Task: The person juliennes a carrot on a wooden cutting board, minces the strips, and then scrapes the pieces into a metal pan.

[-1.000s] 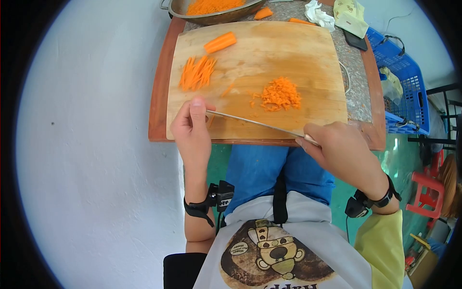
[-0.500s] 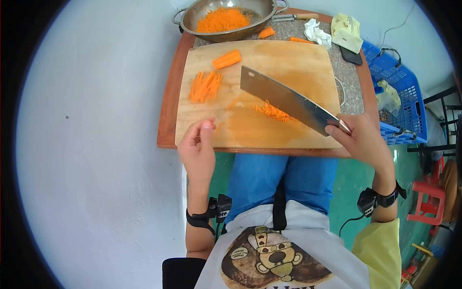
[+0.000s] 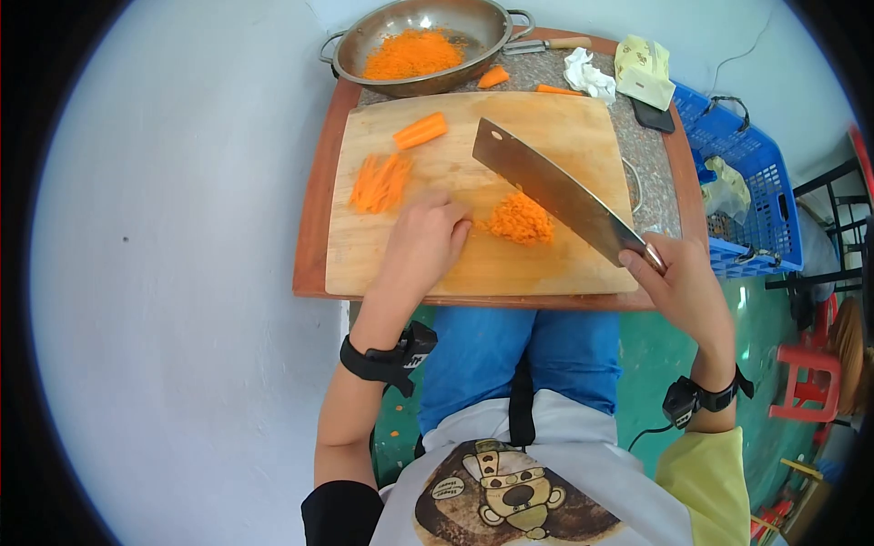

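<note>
My right hand grips the handle of a cleaver. Its broad blade slants up and left over the wooden cutting board, beside a pile of finely chopped carrot. My left hand is low over the board just left of that pile, fingers curled and pressed together; whatever is between them is hidden. Carrot strips lie in a bunch at the board's left, up and left of my left hand. Above them rests a cut carrot chunk.
Behind the board stands a metal pan of shredded carrot. Near it are a carrot end, a wooden-handled tool, crumpled tissue, a tissue pack and a phone. A blue basket is at right; a wall at left.
My left hand has moved right and forward, from the board's near-left edge to beside the chopped pile. The pile looks more gathered. The cleaver remains in my right hand, its blade still raised.
</note>
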`<act>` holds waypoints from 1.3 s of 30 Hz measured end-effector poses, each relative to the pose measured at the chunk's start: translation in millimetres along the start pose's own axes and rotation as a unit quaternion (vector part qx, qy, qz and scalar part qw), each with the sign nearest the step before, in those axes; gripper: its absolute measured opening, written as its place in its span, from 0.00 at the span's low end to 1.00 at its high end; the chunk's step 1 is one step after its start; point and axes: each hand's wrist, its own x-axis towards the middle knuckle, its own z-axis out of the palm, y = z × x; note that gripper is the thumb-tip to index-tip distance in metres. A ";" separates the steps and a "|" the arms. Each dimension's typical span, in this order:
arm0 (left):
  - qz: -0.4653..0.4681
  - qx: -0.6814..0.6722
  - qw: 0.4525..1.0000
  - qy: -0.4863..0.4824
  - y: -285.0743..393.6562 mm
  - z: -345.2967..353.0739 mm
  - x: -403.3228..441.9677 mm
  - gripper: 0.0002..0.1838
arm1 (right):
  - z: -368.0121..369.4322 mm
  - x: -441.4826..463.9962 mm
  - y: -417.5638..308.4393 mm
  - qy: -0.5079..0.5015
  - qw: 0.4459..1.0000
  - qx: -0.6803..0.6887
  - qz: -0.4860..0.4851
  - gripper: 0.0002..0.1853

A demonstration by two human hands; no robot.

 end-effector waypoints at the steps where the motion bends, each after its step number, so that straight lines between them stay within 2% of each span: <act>1: 0.001 -0.001 1.000 -0.001 1.4 -0.7 1.2 0.07 | -0.6 -1.0 0.4 0.000 1.000 0.000 0.002 0.15; 4: -0.038 -0.082 0.994 -0.055 6.3 -1.2 1.1 0.07 | -0.5 -5.2 1.7 -0.012 1.000 -0.012 0.014 0.15; 6: -0.038 -0.124 0.991 -0.005 7.1 2.3 3.5 0.06 | -0.2 -7.2 2.4 -0.011 1.000 0.011 0.024 0.14; 10: 0.003 -0.079 0.997 -0.016 8.8 0.1 7.2 0.05 | -0.4 -9.3 4.7 -0.017 1.000 0.001 0.015 0.13; 12: -0.034 -0.066 0.996 -0.051 13.1 -0.6 7.3 0.04 | 0.5 -9.4 5.3 -0.018 1.000 0.006 0.025 0.13; 16: -0.085 -0.080 0.992 -0.044 27.7 -3.4 -8.0 0.03 | 3.4 -12.4 8.9 -0.011 0.999 0.018 0.025 0.13; 18: -0.180 -0.156 0.967 -0.092 36.3 -8.5 -13.4 0.03 | 4.7 -13.1 10.6 -0.018 1.000 0.007 0.012 0.13; 19: -0.182 -0.155 0.966 -0.094 37.4 -8.5 -15.6 0.03 | 6.0 -13.4 11.8 -0.020 1.000 0.009 0.013 0.13; 21: -0.230 -0.172 0.957 -0.029 38.2 -9.6 -18.8 0.03 | 8.4 -14.0 13.1 -0.015 1.000 -0.003 -0.025 0.14; 25: -0.194 -0.142 0.970 0.028 29.1 -5.0 -20.3 0.03 | 9.0 -13.4 11.1 -0.018 0.999 -0.008 -0.040 0.14; 27: -0.105 -0.076 0.991 0.045 24.0 1.5 -22.4 0.04 | 9.4 -13.2 9.0 -0.017 1.000 0.012 -0.020 0.14; 30: -0.122 -0.087 0.989 -0.007 29.3 -3.8 -21.7 0.05 | 8.3 -12.9 5.9 -0.013 1.000 0.008 -0.018 0.14; 34: -0.106 -0.090 0.990 -0.007 29.5 -2.1 -25.6 0.07 | 9.5 -13.5 6.4 -0.002 0.999 0.014 -0.029 0.14; 36: -0.164 -0.136 0.977 0.021 30.5 -4.8 -24.5 0.09 | 8.2 -14.8 6.5 -0.013 0.999 -0.012 -0.031 0.14; 37: -0.164 -0.138 0.977 0.020 29.3 -4.1 -24.0 0.09 | 8.3 -15.2 5.8 -0.014 0.999 -0.013 -0.030 0.14; 39: -0.085 -0.085 0.992 0.036 26.9 -2.3 -22.8 0.11 | 8.1 -15.4 4.8 -0.004 0.999 -0.003 -0.034 0.13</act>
